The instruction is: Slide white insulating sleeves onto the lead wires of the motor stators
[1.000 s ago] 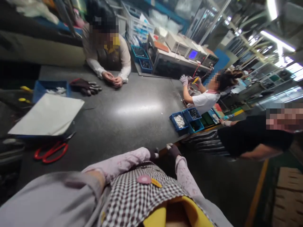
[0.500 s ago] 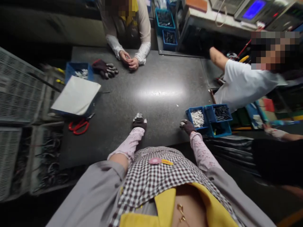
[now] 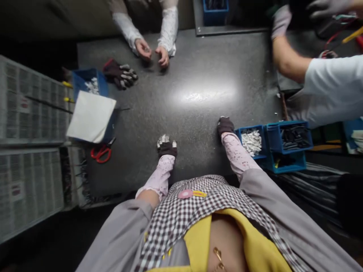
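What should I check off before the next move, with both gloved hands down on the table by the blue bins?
1. Left hand free: ok, resting on the dark table, holding nothing visible.
2. Right hand free: cannot tell, fingers curled.
3. Bin of white parts within reach: ok, just beside the right hand.
4. Bin of black parts unobstructed: ok.
5. Space between the hands bare: ok.
6. Co-worker's arm apart from the bins: ok, farther back.

On the table (image 3: 198, 75), scissors (image 3: 100, 153) lie left of both hands, bins (image 3: 272, 145) right.
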Demonstrator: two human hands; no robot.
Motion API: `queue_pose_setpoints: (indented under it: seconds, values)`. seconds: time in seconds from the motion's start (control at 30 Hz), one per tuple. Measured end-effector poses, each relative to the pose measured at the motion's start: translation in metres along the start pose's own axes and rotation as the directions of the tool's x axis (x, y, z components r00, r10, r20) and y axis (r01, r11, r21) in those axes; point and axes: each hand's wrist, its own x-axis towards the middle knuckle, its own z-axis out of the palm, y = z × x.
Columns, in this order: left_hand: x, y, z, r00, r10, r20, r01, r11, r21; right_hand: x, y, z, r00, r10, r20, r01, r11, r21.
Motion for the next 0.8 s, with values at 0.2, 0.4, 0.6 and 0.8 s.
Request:
queue_pose_setpoints:
  seconds: [0.2, 0.4, 0.6, 0.8]
  values:
    - [0.0, 0.004, -0.001, 0.998, 0.018, -0.055, -0.02, 0.999, -0.028, -0.058, 0.026, 0.009, 0.996, -0.057, 0.068, 0.043, 0.981, 0.19]
    - [0.001, 0.003, 0.001, 1.0, 0.008, -0.012, -0.008, 0.999, -0.046, -0.108, 0.095, -0.044, 0.967, 0.129, -0.22, -0.023, 0.902, 0.431]
    - [0.001, 0.0, 0.002, 0.999, 0.031, -0.012, -0.033, 0.992, -0.123, -0.1, 0.144, -0.085, 0.866, 0.358, -0.349, -0.002, 0.701, 0.713]
    - [0.002, -0.004, 0.005, 0.999, 0.046, 0.022, -0.043, 0.993, -0.107, -0.11, 0.16, -0.072, 0.87, 0.405, -0.283, 0.05, 0.498, 0.866]
